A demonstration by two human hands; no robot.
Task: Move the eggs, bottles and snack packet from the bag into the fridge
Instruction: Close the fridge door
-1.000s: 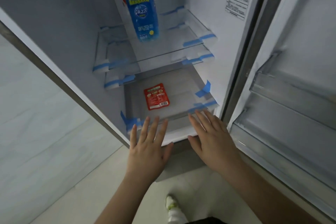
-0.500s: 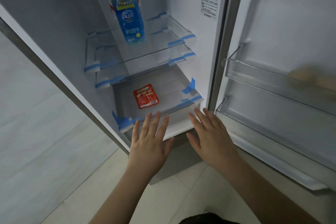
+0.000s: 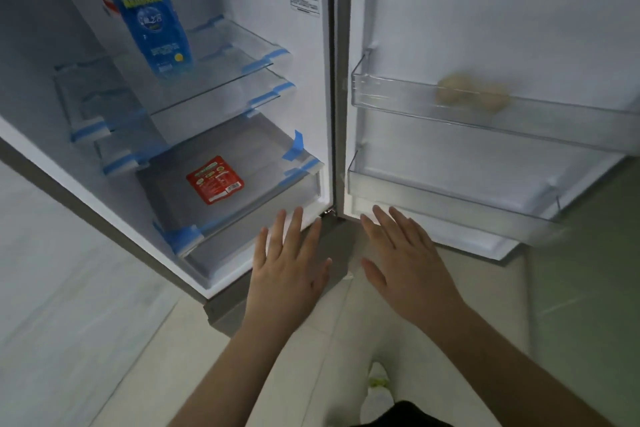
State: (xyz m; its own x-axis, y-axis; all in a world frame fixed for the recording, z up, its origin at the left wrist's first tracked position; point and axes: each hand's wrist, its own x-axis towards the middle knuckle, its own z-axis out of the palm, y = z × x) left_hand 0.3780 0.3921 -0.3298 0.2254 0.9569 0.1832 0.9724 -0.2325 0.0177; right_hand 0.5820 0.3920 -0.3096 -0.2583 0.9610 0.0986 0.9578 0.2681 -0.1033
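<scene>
The fridge stands open in front of me. A blue-labelled bottle (image 3: 152,24) stands upright on a glass shelf (image 3: 221,80), with part of a second bottle (image 3: 108,5) hidden behind it. The red snack packet (image 3: 214,179) lies flat on the lowest shelf. Two pale eggs (image 3: 472,94) rest in the clear middle door bin (image 3: 388,97), blurred behind its wall. My left hand (image 3: 289,267) hovers palm down, fingers spread, before the fridge's bottom edge. My right hand (image 3: 403,262) is spread the same way below the door's lowest bin (image 3: 450,198). Both hands hold nothing. No bag is in view.
Blue tape strips (image 3: 294,146) hold the shelf edges. The open door (image 3: 485,28) hangs at the right with its hinge post (image 3: 337,80) between cabinet and door. Pale floor tiles (image 3: 86,305) lie below, and my shoe (image 3: 379,381) shows at the bottom.
The view has swung right, bringing the door bins and eggs into sight. Both hands have stayed empty and spread, now sitting by the hinge rather than the lowest shelf.
</scene>
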